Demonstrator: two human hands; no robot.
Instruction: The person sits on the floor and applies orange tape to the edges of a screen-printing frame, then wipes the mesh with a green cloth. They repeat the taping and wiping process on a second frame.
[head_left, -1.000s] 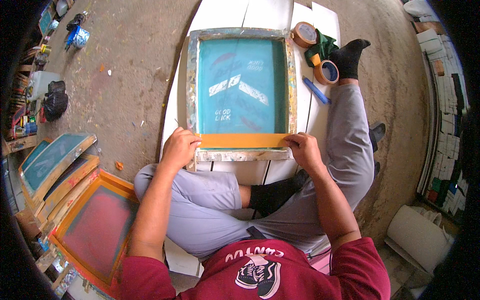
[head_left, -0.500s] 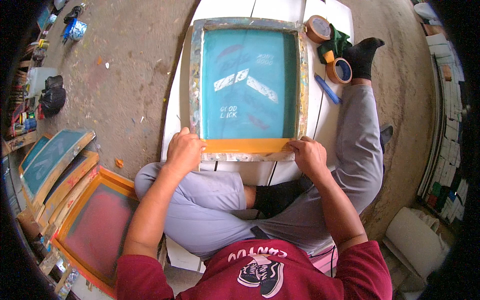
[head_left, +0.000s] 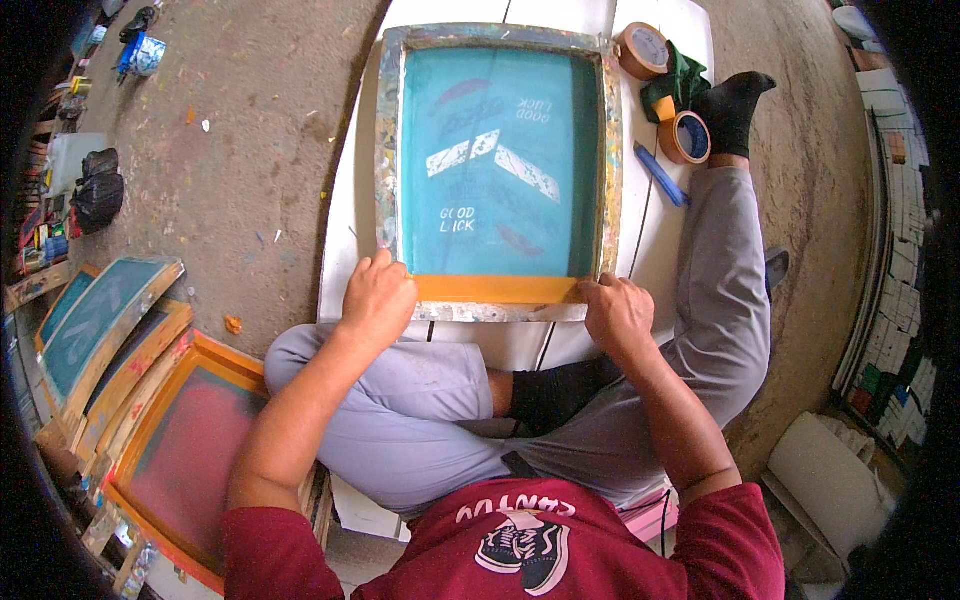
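Observation:
A screen-printing frame (head_left: 610,190) with paint-stained wooden sides and teal mesh (head_left: 500,95) lies flat before me. White-looking lettering and shapes show in the mesh. Across its near end runs a strip of orange-brown tape (head_left: 500,290). My left hand (head_left: 380,300) is closed at the strip's left end, over the frame's near left corner. At the opposite end, my right hand (head_left: 618,312) is closed too, thumb and finger pressed together at the tape by the near right corner. The fingertips of both hands are partly hidden behind the knuckles.
The frame rests on a white slatted surface (head_left: 345,240). To its right lie two tape rolls (head_left: 643,50), a dark green cloth (head_left: 683,78) and a blue cutter (head_left: 662,176). More printing frames (head_left: 190,370) lean at my left. A blue-white pot (head_left: 147,56) stands on the floor.
My left hand has shifted slightly inward over the strip's left end, its knuckles turned more upward. My right hand stays at the other end with its fingers curled tighter. The view has moved slightly.

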